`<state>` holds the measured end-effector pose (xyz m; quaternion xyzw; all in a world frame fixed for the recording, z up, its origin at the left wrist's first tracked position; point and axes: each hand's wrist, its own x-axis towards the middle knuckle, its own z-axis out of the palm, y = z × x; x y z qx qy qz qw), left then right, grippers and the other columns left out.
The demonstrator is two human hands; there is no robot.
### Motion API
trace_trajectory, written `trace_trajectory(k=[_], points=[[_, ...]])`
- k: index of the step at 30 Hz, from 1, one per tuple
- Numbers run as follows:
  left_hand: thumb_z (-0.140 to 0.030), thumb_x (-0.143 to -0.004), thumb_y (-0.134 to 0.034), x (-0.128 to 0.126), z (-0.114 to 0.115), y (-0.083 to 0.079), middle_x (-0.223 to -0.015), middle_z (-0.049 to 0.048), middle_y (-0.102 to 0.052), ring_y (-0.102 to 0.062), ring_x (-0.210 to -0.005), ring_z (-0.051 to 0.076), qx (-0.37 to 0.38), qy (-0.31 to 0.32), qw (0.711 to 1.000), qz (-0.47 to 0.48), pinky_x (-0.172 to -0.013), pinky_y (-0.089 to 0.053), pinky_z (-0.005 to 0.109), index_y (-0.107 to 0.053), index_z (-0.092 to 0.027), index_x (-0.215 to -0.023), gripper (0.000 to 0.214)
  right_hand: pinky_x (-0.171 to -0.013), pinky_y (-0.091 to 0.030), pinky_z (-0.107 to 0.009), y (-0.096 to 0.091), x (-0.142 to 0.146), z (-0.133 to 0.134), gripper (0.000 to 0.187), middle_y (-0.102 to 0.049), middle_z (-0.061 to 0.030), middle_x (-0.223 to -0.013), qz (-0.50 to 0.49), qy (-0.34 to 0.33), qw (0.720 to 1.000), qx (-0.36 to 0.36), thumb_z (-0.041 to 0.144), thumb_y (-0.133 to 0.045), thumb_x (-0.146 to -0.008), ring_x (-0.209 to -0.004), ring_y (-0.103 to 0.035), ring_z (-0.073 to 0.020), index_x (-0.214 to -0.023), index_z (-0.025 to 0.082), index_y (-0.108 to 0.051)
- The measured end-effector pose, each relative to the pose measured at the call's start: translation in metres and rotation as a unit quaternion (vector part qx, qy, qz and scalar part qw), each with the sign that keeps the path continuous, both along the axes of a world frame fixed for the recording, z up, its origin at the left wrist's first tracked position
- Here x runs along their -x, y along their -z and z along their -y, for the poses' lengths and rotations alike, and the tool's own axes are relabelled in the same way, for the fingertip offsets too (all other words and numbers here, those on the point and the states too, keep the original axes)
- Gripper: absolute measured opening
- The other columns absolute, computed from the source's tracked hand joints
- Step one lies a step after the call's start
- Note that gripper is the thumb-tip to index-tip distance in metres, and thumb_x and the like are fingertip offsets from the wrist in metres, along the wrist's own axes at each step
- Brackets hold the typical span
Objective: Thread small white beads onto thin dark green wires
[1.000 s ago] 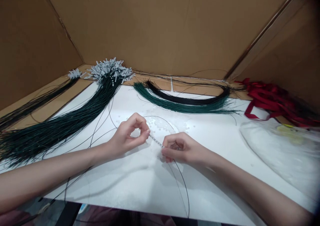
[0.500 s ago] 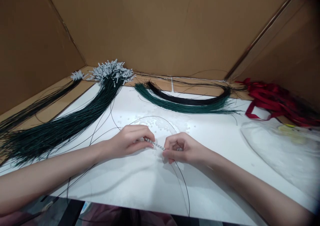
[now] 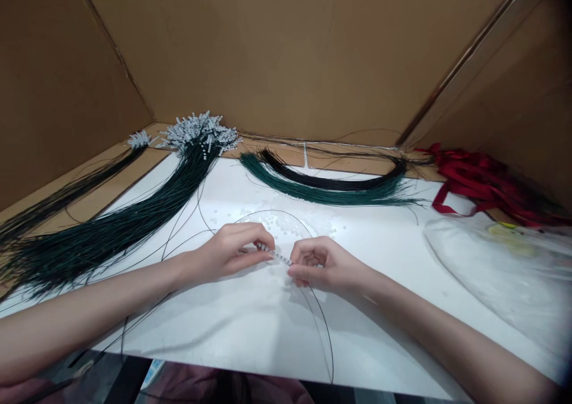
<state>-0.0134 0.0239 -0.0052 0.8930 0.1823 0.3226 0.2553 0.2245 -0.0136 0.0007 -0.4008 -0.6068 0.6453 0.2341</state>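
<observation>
The left hand (image 3: 239,246) is closed on the left end of a short row of white beads (image 3: 281,257), and the right hand (image 3: 328,264) pinches the other end, so that the row spans the gap between the hands. From the right hand, a thin dark wire (image 3: 329,332) curves toward the near table edge. Beyond the hands lie loose beads (image 3: 328,225); left of the left hand, a green wire bundle (image 3: 134,219).

On my feed, a thin white-beaded strand (image 3: 280,257) runs between left hand (image 3: 243,246) and right hand (image 3: 322,264), before small white beads (image 3: 272,220) on the flat white board (image 3: 223,350). Left lies a long dark-green wire bundle (image 3: 134,225); right, what seems a clear plastic bag (image 3: 500,279), before tangled red ribbon (image 3: 476,174).
</observation>
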Motion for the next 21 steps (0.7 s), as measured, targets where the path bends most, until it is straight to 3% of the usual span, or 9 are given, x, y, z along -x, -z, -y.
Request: trace_trajectory(k=[3, 5, 8, 11, 14, 17, 19, 21], points=[[-0.026, -0.084, -0.069, 0.0, -0.003, -0.006, -0.1, 0.0083, -0.068, -0.063, -0.085, 0.017, 0.075, -0.05, 0.996, 0.018, -0.078, -0.052, 0.028, -0.057, -0.018, -0.113, 0.033, -0.053, -0.042, -0.023, -0.013, 0.001, -0.003, 0.034, -0.06, 0.0003, -0.061, -0.032, 0.038, 0.997, -0.061, 0.044, -0.079, -0.07, -0.055, -0.053, -0.0104, -0.072, 0.015, -0.061], [-0.028, -0.082, -0.071, -0.003, -0.006, -0.013, -0.115, 0.0101, -0.064, -0.061, -0.099, 0.02, 0.124, -0.051, 0.991, 0.021, -0.088, -0.05, 0.034, -0.054, -0.021, -0.123, 0.045, -0.058, -0.043, -0.025, -0.03, 0.004, -0.009, 0.029, -0.06, -0.0005, -0.065, -0.044, 0.086, 0.984, -0.15, 0.042, -0.076, -0.075, -0.06, -0.054, -0.0119, -0.073, 0.016, -0.063], [-0.031, -0.079, -0.073, -0.012, -0.014, -0.028, -0.132, 0.0106, -0.055, -0.052, -0.121, 0.026, 0.155, -0.012, 0.988, 0.021, -0.103, -0.042, 0.044, -0.052, -0.025, -0.129, 0.055, -0.066, -0.044, -0.028, -0.064, 0.012, -0.023, 0.024, -0.06, -0.0021, -0.074, -0.049, 0.145, 0.93, -0.334, 0.039, -0.076, -0.076, -0.072, -0.056, -0.0147, -0.071, 0.018, -0.066], [-0.034, -0.076, -0.076, -0.025, -0.021, -0.05, -0.144, 0.01, -0.046, -0.042, -0.132, 0.028, 0.152, 0.01, 0.986, 0.062, -0.111, -0.033, 0.049, -0.048, -0.027, -0.134, 0.065, -0.067, -0.044, -0.029, -0.098, 0.026, -0.04, 0.023, -0.059, -0.0021, -0.079, -0.052, 0.14, 0.897, -0.416, 0.039, -0.075, -0.077, -0.074, -0.055, -0.0143, -0.071, 0.018, -0.068], [-0.034, -0.084, -0.069, -0.034, -0.025, -0.077, -0.133, 0.011, -0.055, -0.05, -0.124, 0.025, 0.176, 0.054, 0.974, 0.129, -0.107, -0.039, 0.042, -0.055, -0.022, -0.126, 0.046, -0.058, -0.042, -0.027, -0.125, 0.04, -0.052, 0.027, -0.057, -0.0008, -0.078, -0.073, 0.149, 0.891, -0.424, 0.041, -0.079, -0.072, -0.068, -0.053, -0.0121, -0.069, 0.018, -0.065], [-0.034, -0.093, -0.058, -0.033, -0.024, -0.106, -0.105, 0.0111, -0.067, -0.061, -0.104, 0.02, 0.213, 0.075, 0.959, 0.172, -0.098, -0.045, 0.035, -0.065, -0.012, -0.099, 0.023, -0.05, -0.036, -0.023, -0.148, 0.056, -0.057, 0.025, -0.054, 0.0025, -0.067, -0.07, 0.142, 0.903, -0.4, 0.036, -0.075, -0.077, -0.057, -0.049, -0.009, -0.07, 0.017, -0.062], [-0.035, -0.095, -0.055, -0.022, -0.023, -0.123, -0.086, 0.0083, -0.068, -0.065, -0.088, 0.017, 0.233, 0.072, 0.95, 0.195, -0.089, -0.049, 0.032, -0.063, -0.011, -0.086, 0.026, -0.058, -0.041, -0.021, -0.164, 0.066, -0.059, 0.021, -0.056, 0.0024, -0.071, -0.089, 0.149, 0.894, -0.412, 0.027, -0.069, -0.085, -0.064, -0.054, -0.0078, -0.07, 0.016, -0.058], [-0.035, -0.095, -0.054, -0.005, -0.02, -0.136, -0.073, 0.0037, -0.065, -0.065, -0.074, 0.015, 0.267, 0.064, 0.936, 0.22, -0.078, -0.051, 0.03, -0.058, -0.013, -0.086, 0.024, -0.065, -0.043, -0.019, -0.181, 0.075, -0.062, 0.024, -0.058, 0.0022, -0.076, -0.126, 0.168, 0.893, -0.399, 0.021, -0.058, -0.093, -0.066, -0.055, -0.0047, -0.07, 0.015, -0.052]])
